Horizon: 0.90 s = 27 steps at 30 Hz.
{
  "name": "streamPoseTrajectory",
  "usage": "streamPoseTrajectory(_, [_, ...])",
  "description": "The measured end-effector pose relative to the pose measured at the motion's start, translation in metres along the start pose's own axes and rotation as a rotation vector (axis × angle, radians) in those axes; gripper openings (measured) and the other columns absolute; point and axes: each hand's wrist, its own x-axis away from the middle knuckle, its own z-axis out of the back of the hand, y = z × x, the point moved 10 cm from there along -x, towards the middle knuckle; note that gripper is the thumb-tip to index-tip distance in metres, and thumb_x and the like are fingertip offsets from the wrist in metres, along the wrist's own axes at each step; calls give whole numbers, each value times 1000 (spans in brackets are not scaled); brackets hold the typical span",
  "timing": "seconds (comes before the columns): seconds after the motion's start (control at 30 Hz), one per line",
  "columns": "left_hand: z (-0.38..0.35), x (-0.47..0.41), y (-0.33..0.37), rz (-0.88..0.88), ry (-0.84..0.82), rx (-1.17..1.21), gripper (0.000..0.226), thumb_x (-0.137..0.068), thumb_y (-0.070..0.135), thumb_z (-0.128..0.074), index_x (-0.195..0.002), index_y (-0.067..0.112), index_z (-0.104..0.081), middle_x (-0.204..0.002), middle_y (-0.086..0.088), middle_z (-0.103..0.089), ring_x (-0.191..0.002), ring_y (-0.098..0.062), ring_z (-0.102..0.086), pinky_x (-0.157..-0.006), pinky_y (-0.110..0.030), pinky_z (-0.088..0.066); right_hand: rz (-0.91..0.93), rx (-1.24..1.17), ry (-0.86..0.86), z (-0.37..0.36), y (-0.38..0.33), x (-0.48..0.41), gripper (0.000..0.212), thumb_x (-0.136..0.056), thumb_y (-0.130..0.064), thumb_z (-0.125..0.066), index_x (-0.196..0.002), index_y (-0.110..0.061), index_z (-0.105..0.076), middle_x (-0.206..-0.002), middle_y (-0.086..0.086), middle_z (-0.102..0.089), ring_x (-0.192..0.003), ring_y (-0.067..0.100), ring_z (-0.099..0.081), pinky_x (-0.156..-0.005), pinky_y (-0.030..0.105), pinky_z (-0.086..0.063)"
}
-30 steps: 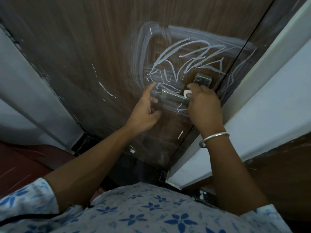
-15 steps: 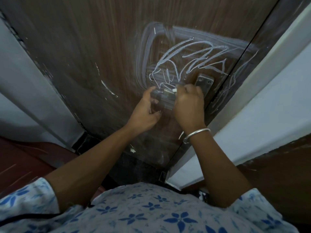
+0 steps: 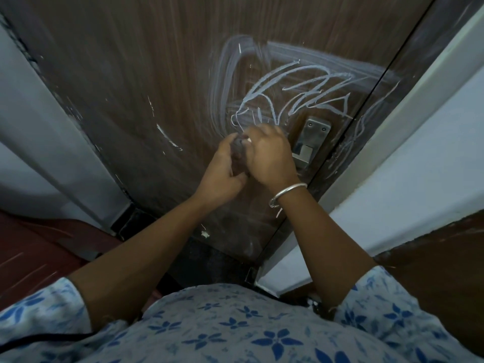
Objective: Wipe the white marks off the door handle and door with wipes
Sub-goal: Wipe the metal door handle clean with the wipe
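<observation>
The right hand (image 3: 269, 155) is closed round a small white wipe (image 3: 247, 140), of which only a sliver shows past the knuckles. It presses the wipe over the grey metal lever of the door handle (image 3: 238, 153). The left hand (image 3: 222, 169) curls its fingers under the lever's free end with the thumb on top, most likely to brace it so it does not swing down under the rubbing. The 2 hands touch, and between them the lever shows only as a dark, blurred stub. A plain silver bangle (image 3: 286, 195) rings the right wrist.

Just right of the right hand sits the rectangular brushed-steel backplate (image 3: 314, 137), with 2 screws at its top. It is smooth and hard, so it should wipe clean easily. Above both hands the chalky white marks (image 3: 288, 98) spread across the brown wood-grain door (image 3: 131, 74): thin looping scribbles inside a broad, smeared, powdery band, with fainter lines running past the dark door edge to the right. The fine grain may hold residue, and I judge most of the task is yet to do. A pale painted door frame (image 3: 424, 95) borders the right side
</observation>
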Motion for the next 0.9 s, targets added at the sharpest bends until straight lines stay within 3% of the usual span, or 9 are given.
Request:
streamPoseTrajectory(0.1, [0, 0, 1, -7, 8, -20, 79, -77, -4, -63, -142, 13, -21, -120, -8, -54, -101, -13, -57, -77, -9, -44, 136, -12, 146, 16, -9, 14, 10, -80, -3, -62, -87, -2, -69, -93, 13, -67, -85, 33, -59, -75, 37, -44])
streamPoseTrajectory(0.2, [2, -2, -4, 23, 30, -32, 80, -78, -4, -62, -143, 16, -21, -108, -2, -51, -79, -9, -55, -64, -7, -43, 294, 116, 220, 14, -16, 40, 6, -78, -4, -63, -76, -3, -69, -82, 9, -68, -76, 29, -60, -68, 34, -41])
streamPoseTrajectory(0.37, [-2, -5, -10, 44, 40, 7, 79, -79, -2, -64, -143, 24, -24, -99, 7, -47, -70, -9, -55, -59, -7, -46, 101, 103, 324, 16, 33, 83, 8, -74, 5, -72, -81, 0, -72, -82, 13, -69, -74, 30, -63, -69, 31, -55])
streamPoseTrajectory(0.47, [-9, -7, -3, -10, 13, -1, 78, -78, -1, -63, -140, 30, -28, -109, 1, -51, -84, -13, -61, -71, -21, -53, -215, -232, 473, 30, 66, 99, 11, -74, 4, -72, -83, -3, -74, -83, 7, -71, -77, 16, -63, -74, 27, -53])
streamPoseTrajectory(0.53, [-15, -8, 0, -40, -13, -12, 79, -78, 0, -62, -142, 32, -27, -118, -6, -49, -89, -19, -62, -77, -29, -54, -589, -552, 561, 18, 91, 117, 10, -75, 1, -72, -77, -9, -72, -75, 0, -67, -70, 3, -58, -69, 24, -51])
streamPoseTrajectory(0.63, [-19, -8, 3, -71, -39, -73, 83, -78, 4, -61, -142, 41, -24, -114, 1, -42, -84, -11, -57, -78, -27, -53, -1121, -1251, 658, -31, 108, 141, 19, -79, 9, -65, -85, -8, -62, -78, 6, -62, -72, 14, -60, -70, 29, -52])
streamPoseTrajectory(0.73, [-22, -7, 3, -66, -64, -95, 86, -78, 4, -62, -142, 44, -21, -114, 0, -40, -90, -11, -56, -79, -24, -53, -1258, -1714, 665, -45, 112, 128, 27, -84, 18, -50, -100, -3, -56, -89, 11, -61, -74, 16, -60, -63, 19, -53])
streamPoseTrajectory(0.9, [-25, -5, 1, -47, -98, -130, 87, -79, 5, -65, -145, 35, -17, -122, -7, -41, -108, -16, -49, -78, -26, -51, -1251, -2030, 506, -53, 92, 111, 29, -91, 13, -38, -94, -6, -60, -87, 7, -61, -74, 12, -56, -54, 12, -49])
